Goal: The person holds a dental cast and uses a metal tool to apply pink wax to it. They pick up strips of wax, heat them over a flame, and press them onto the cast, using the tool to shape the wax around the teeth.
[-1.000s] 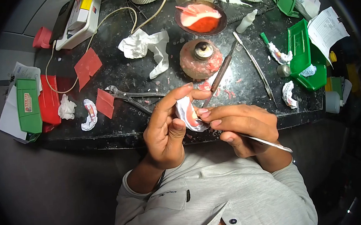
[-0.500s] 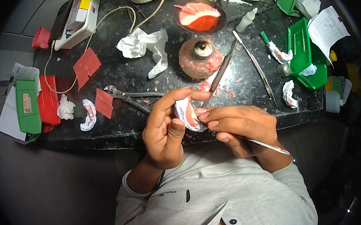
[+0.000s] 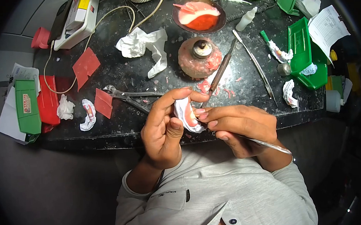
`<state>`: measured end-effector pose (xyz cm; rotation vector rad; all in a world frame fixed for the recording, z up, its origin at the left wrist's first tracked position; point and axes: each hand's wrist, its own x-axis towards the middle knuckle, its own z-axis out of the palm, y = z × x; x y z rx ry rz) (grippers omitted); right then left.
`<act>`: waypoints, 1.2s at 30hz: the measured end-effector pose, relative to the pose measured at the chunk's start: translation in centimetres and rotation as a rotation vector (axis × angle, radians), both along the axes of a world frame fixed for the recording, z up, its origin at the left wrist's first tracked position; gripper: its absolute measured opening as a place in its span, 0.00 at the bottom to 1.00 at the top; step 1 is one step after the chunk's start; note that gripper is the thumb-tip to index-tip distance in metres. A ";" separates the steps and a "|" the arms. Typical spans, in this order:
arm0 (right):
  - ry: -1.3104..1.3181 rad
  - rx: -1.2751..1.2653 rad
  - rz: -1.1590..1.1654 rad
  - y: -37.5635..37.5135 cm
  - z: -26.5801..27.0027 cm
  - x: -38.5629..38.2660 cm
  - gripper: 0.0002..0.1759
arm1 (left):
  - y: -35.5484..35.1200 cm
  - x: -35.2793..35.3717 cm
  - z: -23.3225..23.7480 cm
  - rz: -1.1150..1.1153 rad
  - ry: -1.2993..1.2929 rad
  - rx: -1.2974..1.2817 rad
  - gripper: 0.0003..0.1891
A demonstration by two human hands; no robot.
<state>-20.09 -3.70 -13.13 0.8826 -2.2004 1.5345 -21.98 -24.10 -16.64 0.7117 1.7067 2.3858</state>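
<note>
A white plaster dental cast with pink wax and cream-coloured teeth along its ridge is gripped in my left hand, thumb on the near side and fingers curled over the far side. My right hand is closed, its thumb, index and middle fingertips gathered at the tooth side of the cast. Out of that palm, toward the wrist, runs the shaft of a slim metal dental tool; its other end is hidden by the fingers. What the fingertips pinch at the teeth is hidden.
Beyond my hands stand a wax-smeared spirit burner and a pan of melted red wax. A brown-handled tool, a metal spatula and pliers lie around. Pink wax sheets are left, green boxes right.
Both hands stay at almost the same place. The cast has shifted very slightly, and the right fingertips remain against its tooth side.
</note>
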 end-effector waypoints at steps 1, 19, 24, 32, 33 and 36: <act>0.000 0.000 0.000 0.0 0.0 0.0 0.12 | 0.0 -0.1 0.0 0.000 0.000 0.000 0.27; 0.013 0.134 0.044 0.1 1.0 -0.5 0.05 | -1.1 -0.6 1.1 -0.192 -0.525 0.179 0.12; -0.026 0.092 0.055 -0.4 0.4 -0.3 0.09 | -1.0 -0.5 1.0 -0.179 -0.545 0.227 0.11; 0.011 0.128 0.014 -0.7 0.7 -0.6 0.08 | -1.2 -0.5 0.9 -0.158 -0.540 0.220 0.11; 0.010 0.128 0.014 -0.7 0.7 -0.6 0.08 | -1.2 -0.5 0.9 -0.156 -0.537 0.215 0.11; 0.012 0.128 0.019 -0.7 0.6 -0.6 0.09 | -1.2 -0.5 0.8 -0.160 -0.538 0.226 0.11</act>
